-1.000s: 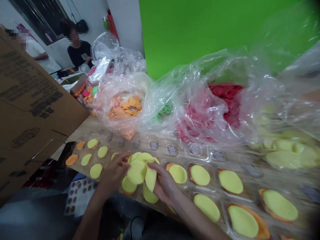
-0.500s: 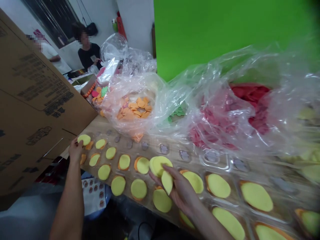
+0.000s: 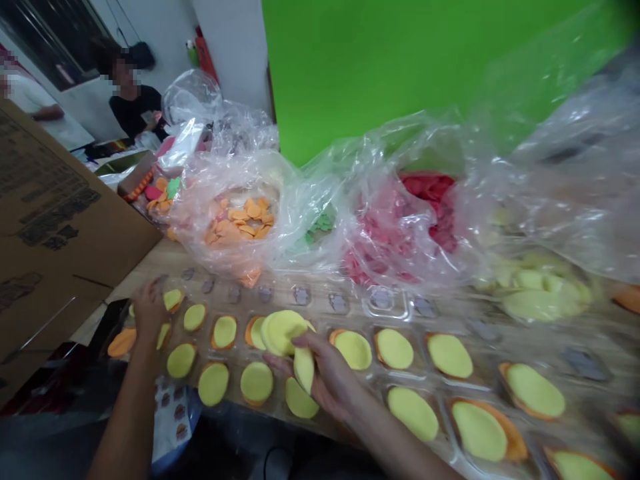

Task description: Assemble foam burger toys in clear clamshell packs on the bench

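My right hand grips several thin yellow discs, fanned out, with one folded disc hanging between thumb and palm. It hovers over clear plastic trays whose compartments hold yellow discs on orange discs. At the far left end of the row, my left hand is over the trays, its fingers smeared by motion. A sliver of yellow shows just left of it; whether the hand holds anything is unclear.
Behind the trays lie clear plastic bags with orange pieces, green pieces, red pieces and yellow discs. A large cardboard box stands left, a green panel behind. Two people sit or stand at the back left.
The view has swung right, so things appear further left. The yellow disc at my left fingertips is no longer plainly visible there. My right hand keeps its yellow discs.
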`<action>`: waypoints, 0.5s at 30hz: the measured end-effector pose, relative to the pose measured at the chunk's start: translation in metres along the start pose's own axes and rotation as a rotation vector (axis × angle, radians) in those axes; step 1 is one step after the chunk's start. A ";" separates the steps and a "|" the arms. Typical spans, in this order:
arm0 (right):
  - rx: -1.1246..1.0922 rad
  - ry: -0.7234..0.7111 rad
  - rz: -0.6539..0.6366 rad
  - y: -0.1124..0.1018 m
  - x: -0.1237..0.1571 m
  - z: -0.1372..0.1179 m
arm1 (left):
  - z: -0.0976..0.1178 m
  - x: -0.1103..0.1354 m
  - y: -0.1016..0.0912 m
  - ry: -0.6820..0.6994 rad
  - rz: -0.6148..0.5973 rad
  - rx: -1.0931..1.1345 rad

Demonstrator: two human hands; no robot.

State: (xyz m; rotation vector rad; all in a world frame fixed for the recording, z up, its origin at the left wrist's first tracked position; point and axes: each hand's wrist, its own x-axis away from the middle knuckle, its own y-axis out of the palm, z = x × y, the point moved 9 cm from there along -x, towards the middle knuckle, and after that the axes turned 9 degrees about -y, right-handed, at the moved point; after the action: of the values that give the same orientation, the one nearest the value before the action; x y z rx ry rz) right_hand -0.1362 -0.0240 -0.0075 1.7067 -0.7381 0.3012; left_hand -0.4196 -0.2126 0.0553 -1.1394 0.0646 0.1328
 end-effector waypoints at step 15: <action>0.159 0.057 -0.053 0.006 0.003 0.024 | 0.030 0.134 -0.005 0.124 -0.219 0.576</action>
State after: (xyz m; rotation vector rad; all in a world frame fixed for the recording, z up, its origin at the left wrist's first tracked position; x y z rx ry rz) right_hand -0.1421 -0.0480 -0.0076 1.8570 -0.6406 0.3786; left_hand -0.2868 -0.1782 0.0564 -0.5722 0.0811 -0.1461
